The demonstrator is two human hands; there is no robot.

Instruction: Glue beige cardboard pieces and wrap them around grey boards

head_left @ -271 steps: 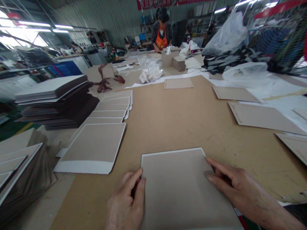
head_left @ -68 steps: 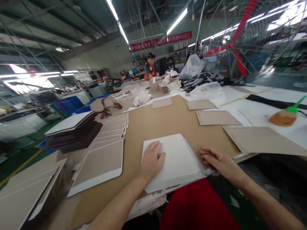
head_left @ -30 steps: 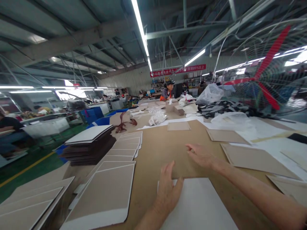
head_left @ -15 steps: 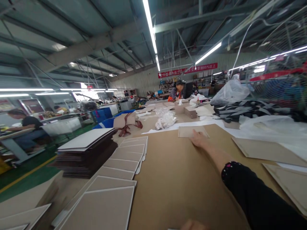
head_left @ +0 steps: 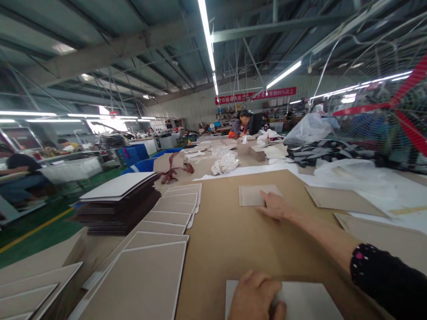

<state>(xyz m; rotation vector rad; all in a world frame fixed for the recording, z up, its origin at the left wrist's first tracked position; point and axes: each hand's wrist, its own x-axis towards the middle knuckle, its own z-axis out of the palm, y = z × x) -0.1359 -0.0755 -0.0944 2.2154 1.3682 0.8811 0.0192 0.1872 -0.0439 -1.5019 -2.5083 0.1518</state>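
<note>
My right hand (head_left: 274,206) reaches far across the brown table (head_left: 233,240) and lies flat with its fingers on the near edge of a small brown board (head_left: 251,194). My left hand (head_left: 256,296) sits at the bottom edge, fingers curled over the near end of a white sheet stack (head_left: 300,300) lying in front of me. A row of overlapping brown panels with white borders (head_left: 156,231) runs along the left side of the table.
A dark pile of boards (head_left: 116,204) topped with a white sheet stands at the left. More brown boards (head_left: 336,198) lie at the right, near a caged fan (head_left: 393,115). A person in an orange apron (head_left: 240,124) works at the far end. Plastic wrap (head_left: 225,162) lies beyond.
My right hand has drawn the small brown board a little nearer across the table. My left hand has come back into view on the white stack. The view has tipped slightly down.
</note>
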